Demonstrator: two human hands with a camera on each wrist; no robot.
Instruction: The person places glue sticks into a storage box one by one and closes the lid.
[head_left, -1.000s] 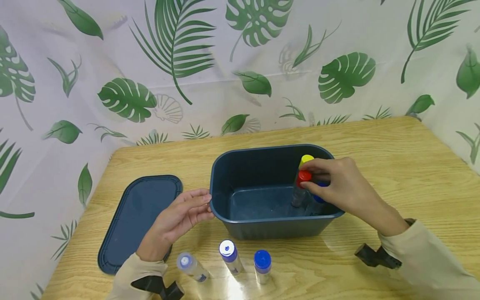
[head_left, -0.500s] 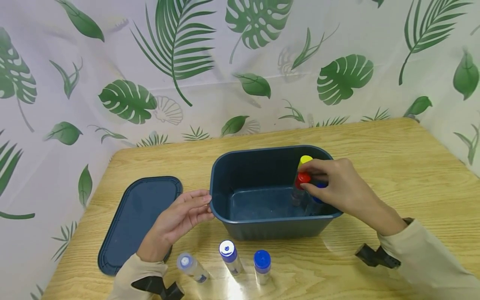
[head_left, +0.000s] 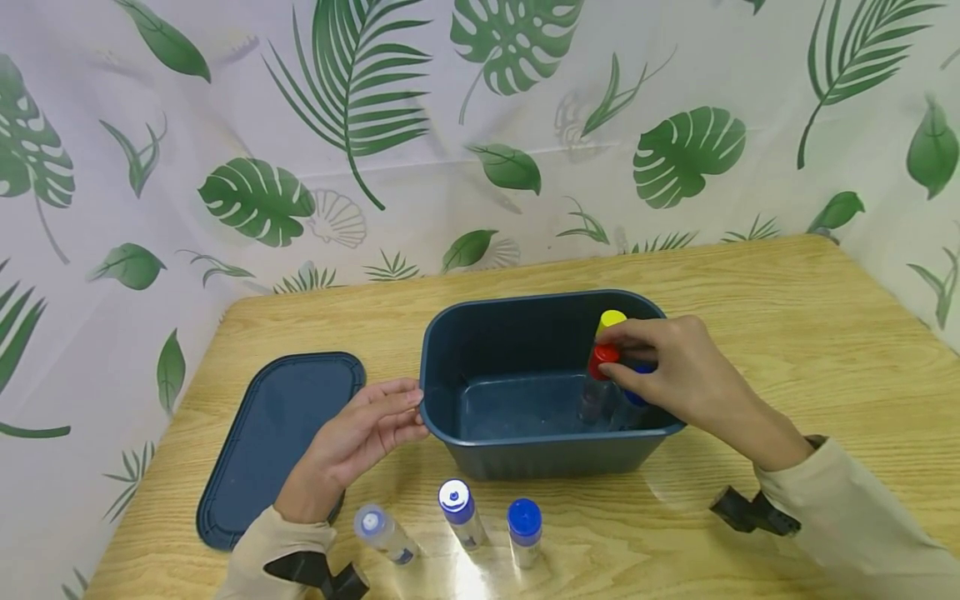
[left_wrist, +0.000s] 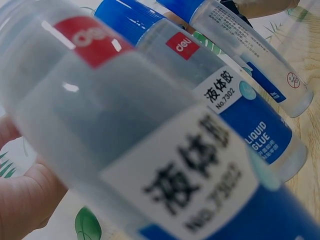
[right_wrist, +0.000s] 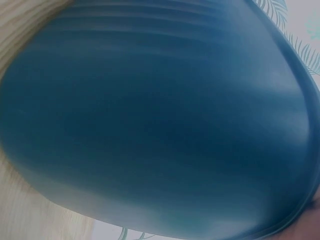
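Note:
In the head view, my right hand [head_left: 667, 362] reaches over the right end of a dark blue plastic bin [head_left: 525, 458]. Its thumb and fingers pinch the red cap [head_left: 603, 360] of a clear bottle standing inside. A yellow-capped bottle [head_left: 612, 318] is just behind it, and a blue-capped bottle [head_left: 637, 393] is partly hidden under the hand. My left hand [head_left: 367, 429] touches the bin's left wall near the rim with its fingertips. Several glue bottles stand before the bin: a clear-capped one [head_left: 385, 534], a white-topped one [head_left: 461, 513] and a blue-capped one [head_left: 524, 533].
A dark blue lid [head_left: 281, 433] lies flat on the wooden table [head_left: 750, 333], left of the bin and partly behind the left arm. A leaf-printed cloth [head_left: 450, 167] hangs behind the table. The bin's outer wall [right_wrist: 160, 125] fills most of the right wrist view.
The red-capped bottle has shifted very slightly left and down within the bin, still pinched by my right hand. My left hand and the bottles in front stay put.

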